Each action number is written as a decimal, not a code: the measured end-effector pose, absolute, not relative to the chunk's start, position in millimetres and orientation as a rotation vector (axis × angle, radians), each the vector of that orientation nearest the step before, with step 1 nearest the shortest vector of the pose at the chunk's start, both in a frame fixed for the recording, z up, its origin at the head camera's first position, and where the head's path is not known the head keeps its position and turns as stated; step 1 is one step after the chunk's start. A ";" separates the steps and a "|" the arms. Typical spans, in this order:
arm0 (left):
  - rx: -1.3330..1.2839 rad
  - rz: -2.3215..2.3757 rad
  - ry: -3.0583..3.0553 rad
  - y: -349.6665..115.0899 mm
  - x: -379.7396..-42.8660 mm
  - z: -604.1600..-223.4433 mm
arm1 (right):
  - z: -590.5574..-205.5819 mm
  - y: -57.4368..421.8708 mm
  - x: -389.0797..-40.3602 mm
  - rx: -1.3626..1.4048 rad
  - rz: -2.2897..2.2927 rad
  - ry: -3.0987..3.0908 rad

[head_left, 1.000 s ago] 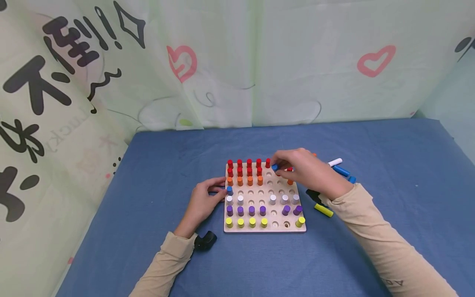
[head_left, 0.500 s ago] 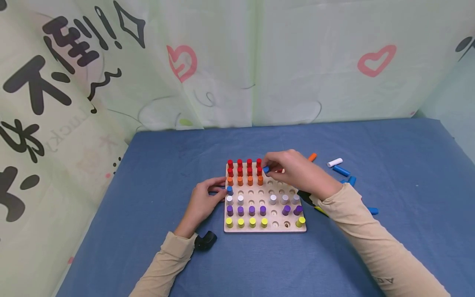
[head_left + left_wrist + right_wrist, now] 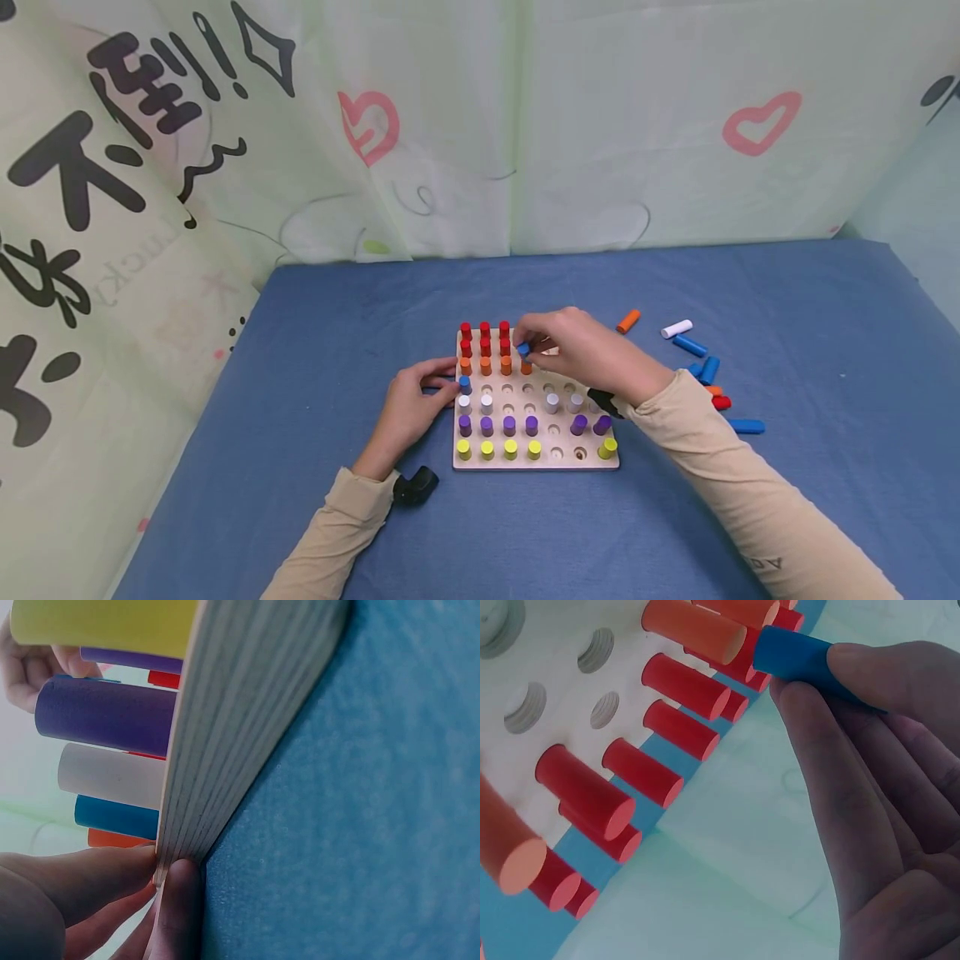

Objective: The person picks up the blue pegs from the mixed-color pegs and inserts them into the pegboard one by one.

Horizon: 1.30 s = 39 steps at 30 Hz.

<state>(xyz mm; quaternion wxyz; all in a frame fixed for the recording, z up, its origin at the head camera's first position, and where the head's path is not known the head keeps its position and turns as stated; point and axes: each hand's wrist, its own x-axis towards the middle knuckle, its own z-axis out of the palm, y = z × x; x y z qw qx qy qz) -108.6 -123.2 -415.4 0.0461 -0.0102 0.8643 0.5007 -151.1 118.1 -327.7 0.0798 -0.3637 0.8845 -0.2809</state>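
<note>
A wooden pegboard point(image 3: 536, 463) lies on the blue-covered table, with rows of red, orange, white, purple and yellow pegs standing in its holes. My left hand point(image 3: 408, 408) holds the board's left edge, thumb and fingertips right against it in the left wrist view. Near those fingers, one blue peg point(image 3: 465, 386) stands in the leftmost hole of its row. My right hand point(image 3: 581, 346) pinches another blue peg point(image 3: 795, 660) between thumb and fingers, tilted, over the board's upper part. The right hand hides some red and orange pegs in the head view.
Loose pegs lie right of the board: an orange peg point(image 3: 628, 321), a white peg point(image 3: 677, 329), several blue ones point(image 3: 689, 345) and a red peg point(image 3: 722, 402). A printed curtain point(image 3: 570, 167) hangs behind the table. Bare holes point(image 3: 596, 651) show among the pegs.
My right hand has moved left across the board's upper part with the blue peg in its pinch, uncovering loose pegs on the right. The left hand has stayed at the edge.
</note>
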 end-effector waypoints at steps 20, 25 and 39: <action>-0.034 1.517 2.638 -123.9 -108.5 -414.2 | -334.8 103.1 -154.1 -1.217 -0.848 2.556; -0.057 1.519 2.625 -123.3 -108.6 -413.6 | -336.9 101.2 -153.6 -1.222 -0.844 2.541; -0.040 1.522 2.619 -124.1 -108.2 -413.2 | -336.3 92.4 -154.5 -1.185 -0.824 2.531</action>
